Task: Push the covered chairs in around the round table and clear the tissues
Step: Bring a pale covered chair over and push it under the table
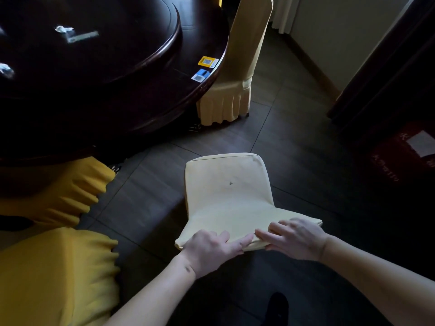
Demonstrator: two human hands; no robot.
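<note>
Dark round surface (122,74) is filling the upper left, 2 crumpled tissues (63,29) lying on it, well apart. Pale covered chair (237,74) is sitting pushed against its far rim. Nearer cream chair (231,196) is standing out on the tiled floor (294,142), away from the surface. Left hand (211,250) and right hand (296,238) are both grasping its top edge, fingers curled over the fabric.
</note>
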